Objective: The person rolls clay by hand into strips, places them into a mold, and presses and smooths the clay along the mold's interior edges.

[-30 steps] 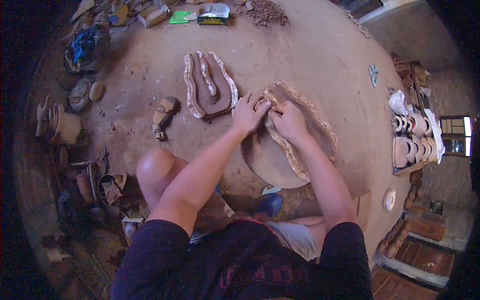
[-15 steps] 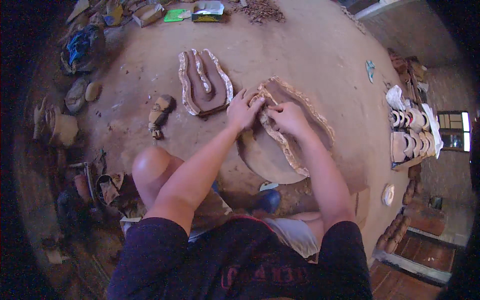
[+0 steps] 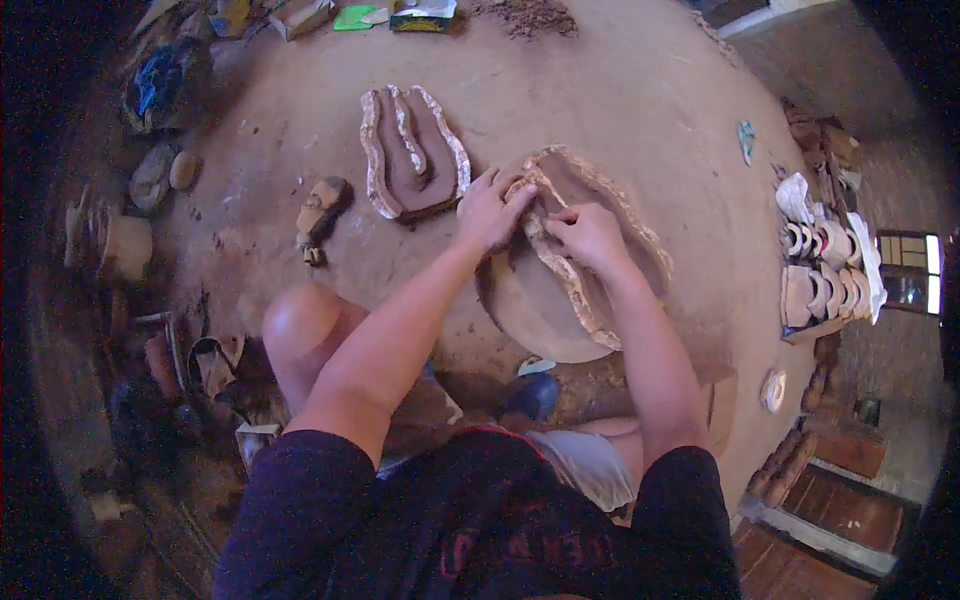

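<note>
Our right hand has slid a tiny bit nearer beside the bumpy left wall of the long clay piece. Its fingers are bent in by a thin pale strip, but we cannot tell if they grip it. Our left hand touches the wall's far part; we cannot tell if those fingers squeeze. Our clay piece sits partly over a round slab. Another clay shape lies left, farther away.
</note>
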A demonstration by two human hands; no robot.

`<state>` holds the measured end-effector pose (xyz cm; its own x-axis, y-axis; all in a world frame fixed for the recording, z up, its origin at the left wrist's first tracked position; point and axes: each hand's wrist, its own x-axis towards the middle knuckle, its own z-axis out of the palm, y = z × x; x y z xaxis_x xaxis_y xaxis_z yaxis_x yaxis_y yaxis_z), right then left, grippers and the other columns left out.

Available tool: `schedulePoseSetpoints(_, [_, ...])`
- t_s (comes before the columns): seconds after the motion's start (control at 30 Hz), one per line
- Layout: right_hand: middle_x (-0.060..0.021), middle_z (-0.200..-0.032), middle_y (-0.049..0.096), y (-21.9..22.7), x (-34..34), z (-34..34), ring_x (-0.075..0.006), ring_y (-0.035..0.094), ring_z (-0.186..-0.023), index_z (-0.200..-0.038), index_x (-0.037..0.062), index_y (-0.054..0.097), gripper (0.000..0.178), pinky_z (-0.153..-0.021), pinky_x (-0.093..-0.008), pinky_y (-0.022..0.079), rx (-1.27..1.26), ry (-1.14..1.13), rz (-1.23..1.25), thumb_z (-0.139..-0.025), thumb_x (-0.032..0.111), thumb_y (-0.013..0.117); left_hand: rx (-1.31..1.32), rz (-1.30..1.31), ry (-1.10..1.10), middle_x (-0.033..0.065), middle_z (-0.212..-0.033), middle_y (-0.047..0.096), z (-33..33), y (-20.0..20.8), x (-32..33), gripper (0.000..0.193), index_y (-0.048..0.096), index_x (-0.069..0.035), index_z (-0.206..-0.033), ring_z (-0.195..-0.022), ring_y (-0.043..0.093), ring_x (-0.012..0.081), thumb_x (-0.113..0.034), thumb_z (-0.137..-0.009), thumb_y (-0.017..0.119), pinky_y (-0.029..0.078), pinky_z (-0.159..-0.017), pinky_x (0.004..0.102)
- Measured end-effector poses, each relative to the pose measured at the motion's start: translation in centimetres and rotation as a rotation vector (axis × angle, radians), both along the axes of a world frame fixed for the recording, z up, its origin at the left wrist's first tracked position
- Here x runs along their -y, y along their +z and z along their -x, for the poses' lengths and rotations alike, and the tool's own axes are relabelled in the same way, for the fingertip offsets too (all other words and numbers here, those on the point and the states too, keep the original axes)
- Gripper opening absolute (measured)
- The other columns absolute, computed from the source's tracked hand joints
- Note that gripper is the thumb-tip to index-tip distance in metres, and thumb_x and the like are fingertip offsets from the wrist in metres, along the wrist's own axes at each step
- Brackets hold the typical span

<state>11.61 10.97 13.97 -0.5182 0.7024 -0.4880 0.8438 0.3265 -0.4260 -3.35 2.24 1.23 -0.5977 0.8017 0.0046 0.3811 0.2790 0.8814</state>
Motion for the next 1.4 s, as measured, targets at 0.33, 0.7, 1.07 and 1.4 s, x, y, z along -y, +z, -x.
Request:
schedulePoseSetpoints(0.33, [-0.0222, -0.098, 0.076, 0.7, 0.6, -0.4, -0.0406, 0.074, -0.091, -0.101, 0.0143, 0.084, 0.029, -0.084, -0.0514, 0.059, 0.05, 0.215, -0.282, -0.087, 0.035, 0.069, 0.012, 0.023, 0.023, 0.0238, -0.157, 0.048, -0.1, 0.2, -0.1, 0.07, 0.069, -0.014, -0.138, -0.146, 0.043, 0.0399, -0.067, -0.096, 0.054, 0.032, -0.122, 0.0491])
schedulePoseSetpoints(0.7, [-0.0214, -0.097, 0.075, 1.0, -0.1, -1.7, -0.0413, 0.074, -0.087, -0.098, 0.0146, 0.084, 0.031, -0.081, -0.0523, 0.059, 0.057, 0.323, -0.351, -0.087, 0.041, 0.072, -0.064, 0.032, -0.002, 0.0239, -0.151, 0.054, 0.4, 0.2, -1.1, 0.07, 0.072, -0.013, -0.135, -0.143, 0.048, 0.0391, -0.068, -0.095, 0.053, 0.034, -0.121, 0.0477])
schedulePoseSetpoints(1.07, [-0.0184, -0.1, 0.076, 1.3, -0.7, -3.3, -0.0401, 0.074, -0.092, -0.104, 0.017, 0.083, 0.032, -0.082, -0.0529, 0.059, 0.102, 0.376, -0.232, -0.091, 0.043, 0.069, -0.119, 0.047, -0.006, 0.0191, -0.154, 0.054, 0.7, 0.4, -1.7, 0.064, 0.069, -0.016, -0.137, -0.143, 0.049, 0.0386, -0.064, -0.097, 0.055, 0.036, -0.12, 0.047])
schedulePoseSetpoints(1.4, [-0.0212, -0.098, 0.076, 2.2, 1.0, -5.2, -0.0407, 0.074, -0.092, -0.11, 0.0134, 0.082, 0.033, -0.086, -0.0502, 0.059, 0.077, 0.302, -0.286, -0.092, 0.038, 0.068, -0.063, -0.011, -0.018, 0.0223, -0.148, 0.058, 0.6, 0.2, -1.9, 0.061, 0.071, -0.017, -0.135, -0.139, 0.052, 0.0403, -0.063, -0.097, 0.055, 0.039, -0.117, 0.048])
